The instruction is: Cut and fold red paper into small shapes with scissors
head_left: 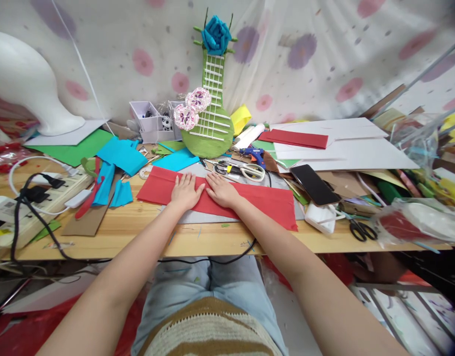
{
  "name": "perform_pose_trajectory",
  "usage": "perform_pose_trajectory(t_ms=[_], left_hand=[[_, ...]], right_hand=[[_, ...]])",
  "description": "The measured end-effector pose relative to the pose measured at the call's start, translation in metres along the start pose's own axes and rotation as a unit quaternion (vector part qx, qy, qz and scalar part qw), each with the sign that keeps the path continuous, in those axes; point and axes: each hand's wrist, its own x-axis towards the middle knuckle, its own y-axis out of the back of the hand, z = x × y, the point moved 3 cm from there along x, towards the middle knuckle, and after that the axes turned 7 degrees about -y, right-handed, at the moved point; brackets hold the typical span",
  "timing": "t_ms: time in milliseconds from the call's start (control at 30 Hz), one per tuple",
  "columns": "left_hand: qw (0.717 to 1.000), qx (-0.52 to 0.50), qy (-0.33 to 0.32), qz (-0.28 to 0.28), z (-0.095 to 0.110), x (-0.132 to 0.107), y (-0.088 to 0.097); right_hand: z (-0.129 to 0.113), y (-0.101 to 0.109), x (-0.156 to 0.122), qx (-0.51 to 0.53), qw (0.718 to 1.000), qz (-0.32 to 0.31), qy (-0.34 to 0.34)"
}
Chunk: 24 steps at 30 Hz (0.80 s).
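A long strip of red crepe paper lies across the front of the wooden table. My left hand rests flat on it, left of its middle, fingers stretched out. Close beside it, my right hand also presses flat on the paper, with the two thumbs nearly meeting. Under the strip, part of a grey board shows. Just behind the paper are white-handled scissors and a blue glue gun.
A green lute-shaped craft piece with a blue paper flower stands behind. Blue paper pieces and a power strip are left. At right lie a phone, a white charger, black scissors and white boards.
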Motion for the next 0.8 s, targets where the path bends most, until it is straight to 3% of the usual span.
perform_pose_trajectory(t_ms=[267,600,800], left_hand=[[0.998,0.027,0.052,-0.015,-0.033,-0.001,0.004],[0.998,0.025,0.064,-0.001,-0.035,-0.001,0.004],[0.992,0.014,0.122,-0.002,-0.073,-0.005,0.009]], right_hand=[[0.001,0.000,0.001,-0.013,1.000,-0.015,-0.007],[0.006,-0.008,0.004,-0.014,1.000,-0.001,0.005],[0.007,-0.009,0.005,-0.004,1.000,-0.002,0.008]])
